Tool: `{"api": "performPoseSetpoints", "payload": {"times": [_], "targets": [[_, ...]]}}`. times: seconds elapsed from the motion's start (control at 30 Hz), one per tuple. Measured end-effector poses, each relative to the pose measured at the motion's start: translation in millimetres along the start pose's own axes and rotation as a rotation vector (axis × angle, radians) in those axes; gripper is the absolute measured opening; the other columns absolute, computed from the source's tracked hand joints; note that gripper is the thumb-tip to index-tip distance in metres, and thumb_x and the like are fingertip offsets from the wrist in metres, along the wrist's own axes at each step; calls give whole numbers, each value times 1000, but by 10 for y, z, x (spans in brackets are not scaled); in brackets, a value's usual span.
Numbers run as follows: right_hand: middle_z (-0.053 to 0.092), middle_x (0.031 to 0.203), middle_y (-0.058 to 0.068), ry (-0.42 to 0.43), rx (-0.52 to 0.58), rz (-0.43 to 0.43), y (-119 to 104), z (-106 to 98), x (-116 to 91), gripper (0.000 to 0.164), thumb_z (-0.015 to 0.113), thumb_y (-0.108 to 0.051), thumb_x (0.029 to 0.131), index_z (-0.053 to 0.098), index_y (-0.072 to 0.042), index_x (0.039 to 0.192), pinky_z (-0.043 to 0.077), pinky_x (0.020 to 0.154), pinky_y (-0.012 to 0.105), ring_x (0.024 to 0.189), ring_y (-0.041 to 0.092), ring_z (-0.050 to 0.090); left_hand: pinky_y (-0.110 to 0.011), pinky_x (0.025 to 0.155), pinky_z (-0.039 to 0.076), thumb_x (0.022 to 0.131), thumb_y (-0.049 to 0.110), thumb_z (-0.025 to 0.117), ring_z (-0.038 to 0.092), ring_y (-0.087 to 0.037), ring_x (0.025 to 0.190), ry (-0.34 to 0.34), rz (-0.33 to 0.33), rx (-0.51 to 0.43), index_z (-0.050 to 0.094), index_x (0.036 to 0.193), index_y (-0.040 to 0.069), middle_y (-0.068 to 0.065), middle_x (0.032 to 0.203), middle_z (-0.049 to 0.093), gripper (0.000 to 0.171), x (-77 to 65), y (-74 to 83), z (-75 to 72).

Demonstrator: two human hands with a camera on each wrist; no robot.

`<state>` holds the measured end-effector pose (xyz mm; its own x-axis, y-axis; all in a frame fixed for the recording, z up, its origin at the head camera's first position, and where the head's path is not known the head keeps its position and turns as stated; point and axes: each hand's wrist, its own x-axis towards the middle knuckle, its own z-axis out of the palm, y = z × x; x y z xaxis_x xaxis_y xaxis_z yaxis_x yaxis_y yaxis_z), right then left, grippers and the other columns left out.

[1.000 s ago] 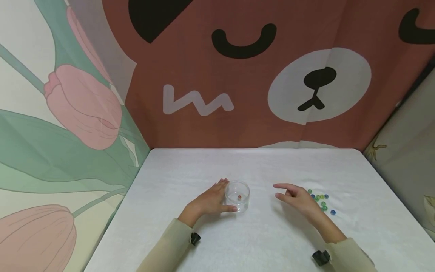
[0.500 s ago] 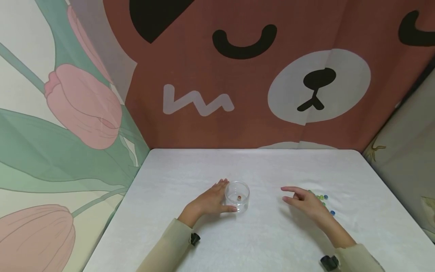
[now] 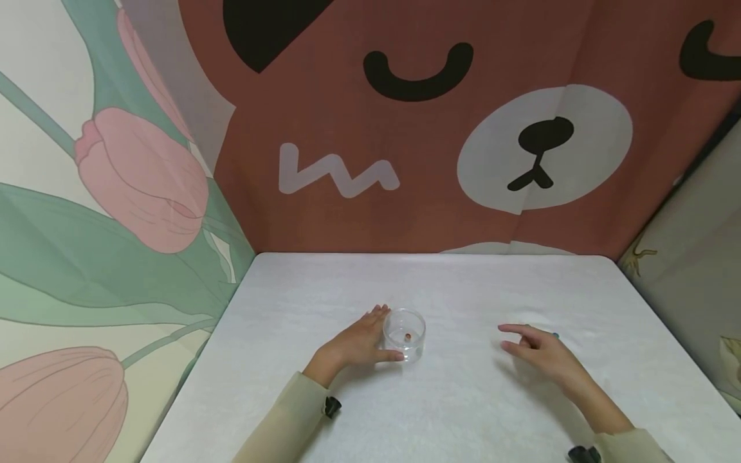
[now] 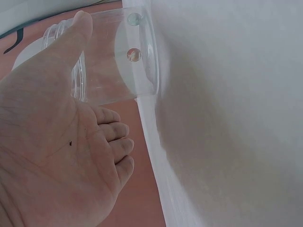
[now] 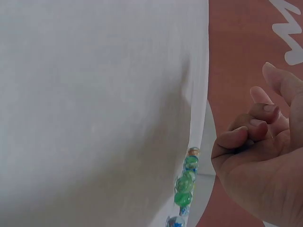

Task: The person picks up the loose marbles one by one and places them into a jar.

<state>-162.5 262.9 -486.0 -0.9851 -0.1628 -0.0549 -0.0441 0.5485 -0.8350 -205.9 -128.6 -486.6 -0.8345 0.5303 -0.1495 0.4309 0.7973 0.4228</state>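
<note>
My left hand (image 3: 357,339) holds a clear glass jar (image 3: 414,352) upright on the table, its thumb along the near side and its fingers behind. Through the glass show an orange-red marble (image 4: 134,55) and a pale green one (image 4: 135,19), both near the bottom. Well to the right, my right hand (image 3: 547,355) hovers over the cloth; thumb and index finger reach out apart with nothing between their tips, while the other fingers curl in. Several green and blue marbles (image 5: 183,184) lie beneath and beyond it, mostly hidden by the hand in the head view.
A white cloth (image 3: 324,276) covers the table. Behind it rises a brown backdrop (image 3: 422,218) with a printed bear, and a tulip-patterned curtain (image 3: 139,186) hangs along the left edge. A pale curtain (image 3: 695,257) closes off the right side.
My right hand has moved right and slightly toward me, away from the jar, and now covers most of the marbles. My left hand and the jar have stayed in place.
</note>
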Motion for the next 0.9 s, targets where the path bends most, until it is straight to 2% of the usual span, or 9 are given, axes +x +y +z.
{"api": "performPoseSetpoints", "payload": {"times": [0.2, 0.53, 0.73, 0.9], "targets": [[38, 71, -6, -6, 10, 16, 43, -100, -65, 51, 72, -31, 96, 61, -6, 138, 33, 53, 26, 64, 6, 37, -39, 128, 17, 87, 69, 65, 13, -23, 157, -4, -2, -1, 20, 162, 5, -10, 169, 19, 108, 0, 2, -2], [46, 75, -3, -5, -37, 80, 89, -243, -172, 54, 71, -33, 96, 59, -4, 140, 38, 58, 25, 69, 8, 44, -38, 128, 15, 86, 70, 65, 12, -23, 157, -7, 0, -1, 20, 162, 5, -10, 169, 18, 109, -2, 7, -8], [41, 73, -4, -15, -41, 123, 160, -310, -230, 55, 70, -37, 97, 58, -8, 143, 36, 55, 26, 66, 9, 41, -38, 128, 15, 86, 71, 64, 12, -23, 157, -7, 2, 2, 20, 162, 5, -10, 169, 18, 109, -8, 10, -12], [41, 74, -3, -19, -75, 162, 217, -374, -283, 59, 69, -40, 97, 57, -6, 144, 35, 56, 26, 68, 9, 40, -38, 128, 15, 87, 70, 64, 13, -23, 157, -8, 2, 2, 20, 162, 5, -10, 169, 19, 109, -11, 13, -14]]}}
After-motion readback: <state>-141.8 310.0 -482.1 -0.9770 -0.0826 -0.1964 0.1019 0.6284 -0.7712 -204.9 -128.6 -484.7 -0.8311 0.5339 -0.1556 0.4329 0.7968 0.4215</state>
